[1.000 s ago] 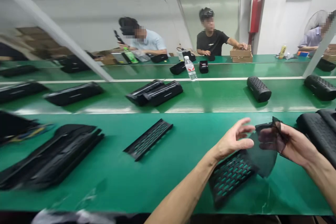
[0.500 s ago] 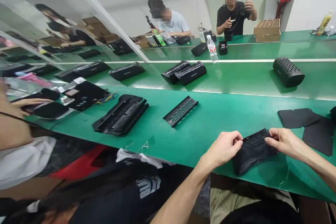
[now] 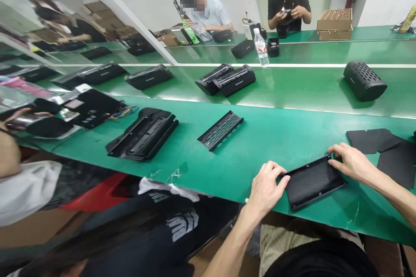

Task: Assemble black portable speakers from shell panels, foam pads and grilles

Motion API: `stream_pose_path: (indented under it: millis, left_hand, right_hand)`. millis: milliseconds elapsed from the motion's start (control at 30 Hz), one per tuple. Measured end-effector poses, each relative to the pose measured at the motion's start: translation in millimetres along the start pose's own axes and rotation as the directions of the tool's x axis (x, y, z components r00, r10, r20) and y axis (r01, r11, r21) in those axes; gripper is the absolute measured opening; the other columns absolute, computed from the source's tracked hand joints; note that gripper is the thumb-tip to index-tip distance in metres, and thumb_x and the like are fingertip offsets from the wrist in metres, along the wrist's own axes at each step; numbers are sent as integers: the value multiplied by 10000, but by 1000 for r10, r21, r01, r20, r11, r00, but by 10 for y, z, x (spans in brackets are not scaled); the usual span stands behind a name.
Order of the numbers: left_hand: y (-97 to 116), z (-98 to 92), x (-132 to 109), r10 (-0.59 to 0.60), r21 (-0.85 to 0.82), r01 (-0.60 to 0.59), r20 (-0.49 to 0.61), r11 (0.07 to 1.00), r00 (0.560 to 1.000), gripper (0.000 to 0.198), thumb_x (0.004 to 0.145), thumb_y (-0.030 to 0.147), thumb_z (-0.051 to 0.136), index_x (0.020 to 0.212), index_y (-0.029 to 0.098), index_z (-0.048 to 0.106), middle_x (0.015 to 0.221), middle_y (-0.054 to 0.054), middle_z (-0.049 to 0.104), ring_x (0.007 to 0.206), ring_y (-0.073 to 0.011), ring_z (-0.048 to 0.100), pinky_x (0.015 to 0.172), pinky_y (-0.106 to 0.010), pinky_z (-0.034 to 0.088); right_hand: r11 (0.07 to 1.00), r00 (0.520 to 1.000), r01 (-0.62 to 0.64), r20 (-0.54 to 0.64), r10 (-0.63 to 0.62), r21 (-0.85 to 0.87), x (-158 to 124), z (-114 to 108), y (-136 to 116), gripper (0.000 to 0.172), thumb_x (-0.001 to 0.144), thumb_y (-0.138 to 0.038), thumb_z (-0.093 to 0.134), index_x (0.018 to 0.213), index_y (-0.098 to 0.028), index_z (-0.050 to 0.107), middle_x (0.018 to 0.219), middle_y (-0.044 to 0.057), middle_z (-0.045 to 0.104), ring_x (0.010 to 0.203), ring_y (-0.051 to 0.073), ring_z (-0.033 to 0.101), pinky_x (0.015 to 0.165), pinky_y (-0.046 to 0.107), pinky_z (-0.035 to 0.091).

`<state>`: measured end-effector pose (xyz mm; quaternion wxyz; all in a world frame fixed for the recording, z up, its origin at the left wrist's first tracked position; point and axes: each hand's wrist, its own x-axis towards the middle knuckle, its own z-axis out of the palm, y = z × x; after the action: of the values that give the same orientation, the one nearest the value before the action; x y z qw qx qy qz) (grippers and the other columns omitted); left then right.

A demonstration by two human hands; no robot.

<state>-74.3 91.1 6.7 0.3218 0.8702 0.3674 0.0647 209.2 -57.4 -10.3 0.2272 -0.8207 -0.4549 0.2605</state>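
A shallow black rectangular plastic panel [image 3: 315, 184] with a raised rim and small tabs lies on the green bench in front of me. A dark sheet seems to line its inside. Thumb and fingers of my left hand [image 3: 268, 186] close on its left end. At the far right corner, my right hand [image 3: 351, 162] pinches the rim between thumb and fingers. Close by on the right are thin black sheets [image 3: 398, 160], partly overlapping. A black slotted grille panel [image 3: 221, 130] rests on the bench to the left.
Stacked black plastic shells [image 3: 143, 134] lie further left, beside a co-worker's hand. Black speaker housings [image 3: 235, 80] and another housing [image 3: 364, 81] stand on the strip beyond the bench, near a water bottle [image 3: 261, 47]. Co-workers sit across and at my left.
The black panel has been laid flatter, its inside now plainly visible. My left hand has shifted slightly left and down on it; the right still grips the far corner. The view has tilted slightly.
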Motion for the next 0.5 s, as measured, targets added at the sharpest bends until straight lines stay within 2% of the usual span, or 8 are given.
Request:
stream_pose_path:
  millis: [67,133,167,233,300,333,400,500]
  left_hand:
    - [-38,28,-12,-3,-164,0,-18,986,1000,166,934,346,611,862,226,701,952,-52,714,941,-240,659,875,-380,512]
    - [-44,30,-28,-60,-422,64,23,904,998,246,922,451,658,833,222,645,795,-6,654,758,-181,602,734,-317,498]
    - [-37,26,-42,-105,-561,127,73,818,992,327,906,538,688,851,225,609,728,24,607,666,-152,557,648,-285,476]
    - [-11,16,-84,-185,-767,266,193,584,963,529,818,712,759,919,241,543,642,84,512,533,-107,462,514,-232,413]
    - [20,20,-145,-220,-853,356,290,382,931,687,702,776,846,1002,247,526,630,111,494,490,-86,434,460,-202,396]
    - [32,28,-180,-225,-872,376,316,315,922,729,664,759,890,1039,241,539,655,105,526,507,-85,464,471,-199,423]
    - [46,57,-248,-232,-897,378,327,227,916,757,628,684,958,1087,216,579,717,76,595,578,-93,543,541,-207,492]
    - [43,114,-328,-238,-921,359,318,154,918,761,615,591,1006,1135,184,628,730,60,627,622,-94,581,619,-220,534]
  right_hand:
    - [998,1000,2,18,-3,57,16,2,-28,131,815,-368,674,875,-252,686,900,53,659,803,237,620,702,327,406]
    - [989,998,-9,66,-1,146,-22,-21,-74,171,822,-408,683,812,-242,641,810,31,635,714,204,567,667,320,400]
    - [978,995,-23,105,1,206,-59,-37,-101,224,832,-451,684,809,-238,617,774,18,623,678,187,550,641,310,401]
    - [941,981,-76,192,11,330,-158,-61,-156,353,866,-577,655,842,-238,560,717,-8,592,614,163,536,590,293,426]
    - [890,963,-140,267,21,433,-270,-60,-198,469,885,-701,611,909,-244,506,705,-25,576,585,154,552,557,286,470]
    - [850,954,-181,300,28,495,-323,-49,-212,518,875,-743,626,944,-248,487,705,-32,574,582,152,562,551,283,486]
    - [727,935,-270,351,43,632,-415,-13,-227,620,811,-779,740,999,-254,471,700,-52,571,580,138,564,549,263,490]
    - [543,926,-352,370,80,763,-502,50,-229,741,675,-744,921,1027,-243,505,659,-79,546,557,105,526,526,219,440]
